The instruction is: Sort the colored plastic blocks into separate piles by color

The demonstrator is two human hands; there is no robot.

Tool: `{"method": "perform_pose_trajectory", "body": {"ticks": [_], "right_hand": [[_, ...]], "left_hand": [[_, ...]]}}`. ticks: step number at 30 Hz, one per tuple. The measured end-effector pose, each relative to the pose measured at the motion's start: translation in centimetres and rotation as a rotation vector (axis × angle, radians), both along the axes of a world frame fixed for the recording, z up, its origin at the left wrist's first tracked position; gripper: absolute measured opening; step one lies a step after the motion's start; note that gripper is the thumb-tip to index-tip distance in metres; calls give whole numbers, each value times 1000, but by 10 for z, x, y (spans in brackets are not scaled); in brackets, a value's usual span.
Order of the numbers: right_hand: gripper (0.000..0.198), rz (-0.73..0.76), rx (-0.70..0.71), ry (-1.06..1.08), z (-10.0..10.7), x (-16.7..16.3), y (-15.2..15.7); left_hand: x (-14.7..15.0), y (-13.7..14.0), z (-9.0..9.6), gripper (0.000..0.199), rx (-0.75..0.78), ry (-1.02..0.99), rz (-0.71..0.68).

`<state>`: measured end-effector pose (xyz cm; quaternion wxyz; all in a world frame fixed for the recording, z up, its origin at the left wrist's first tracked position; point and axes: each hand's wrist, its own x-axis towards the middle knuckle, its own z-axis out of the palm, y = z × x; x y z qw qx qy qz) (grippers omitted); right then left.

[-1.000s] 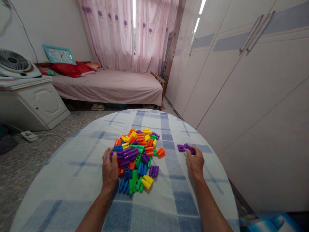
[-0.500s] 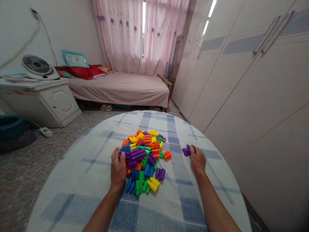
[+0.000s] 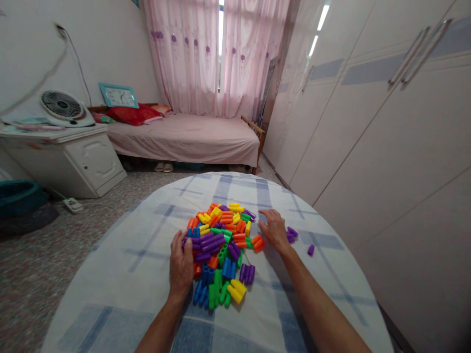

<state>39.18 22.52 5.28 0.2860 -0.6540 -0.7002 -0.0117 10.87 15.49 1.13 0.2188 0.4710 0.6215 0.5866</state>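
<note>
A heap of coloured plastic bullet-shaped building blocks (image 3: 217, 230) in purple, orange, yellow, green and blue lies on the round table. At its left edge rests my left hand (image 3: 181, 264), fingers loosely apart, the thumb against purple blocks (image 3: 211, 241). My right hand (image 3: 273, 229) is open on the heap's right side, its fingers stretched toward a purple block (image 3: 250, 214); nothing shows in its grasp. Just beyond its wrist, some purple blocks (image 3: 292, 235) lie apart from the heap. Farther right is one small purple piece (image 3: 311, 250). An orange block (image 3: 258, 243) sits near my right palm.
A blue-and-white checked cloth (image 3: 140, 284) covers the table. Beyond it stands a bed (image 3: 191, 139) by pink curtains. White wardrobes (image 3: 386, 162) line the right side. To the left, a white cabinet (image 3: 97, 164) carries a fan (image 3: 63, 105).
My right hand has let go of the purple blocks at the right and moved left to the heap. A small purple piece now shows at far right. My left hand stays put.
</note>
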Motion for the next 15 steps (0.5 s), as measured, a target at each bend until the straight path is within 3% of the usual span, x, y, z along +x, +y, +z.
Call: {"method": "perform_pose_trajectory", "body": {"ticks": [3,9,15], "right_hand": [[32,-7,-110,18,-2,-17,17],[29,-48,-132,61,-8,-29,27],[29,-199,-38,57,1,3,8]], "left_hand": [[0,0,0,45,-5,-7,-8],[2,-1,4,47,-22,-14,-6],[2,-1,4,48,-32,-3,-1]]}}
